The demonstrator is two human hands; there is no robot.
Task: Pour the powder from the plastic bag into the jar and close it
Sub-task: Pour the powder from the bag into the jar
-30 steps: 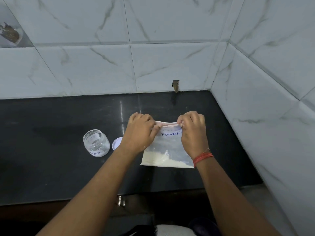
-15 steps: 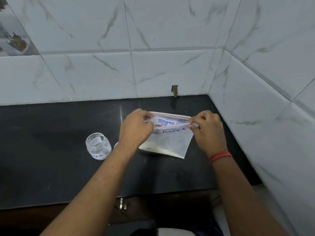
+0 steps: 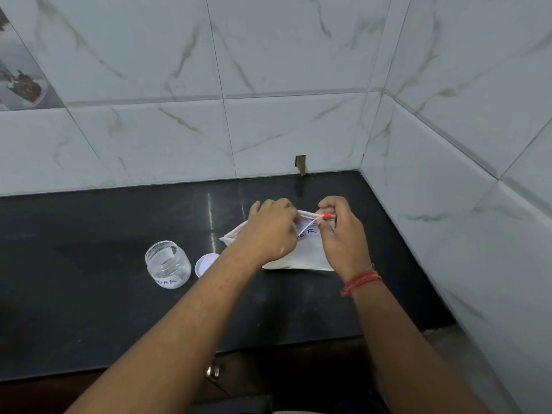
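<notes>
- Head view: plastic bag resting on black counter, zip edge running left to right, mouth away from the body.
- Left hand pinching the top edge; right hand pinching the orange slider at the right end.
- Jar open, upright, left of bag, nearer left hand; lid between.
</notes>
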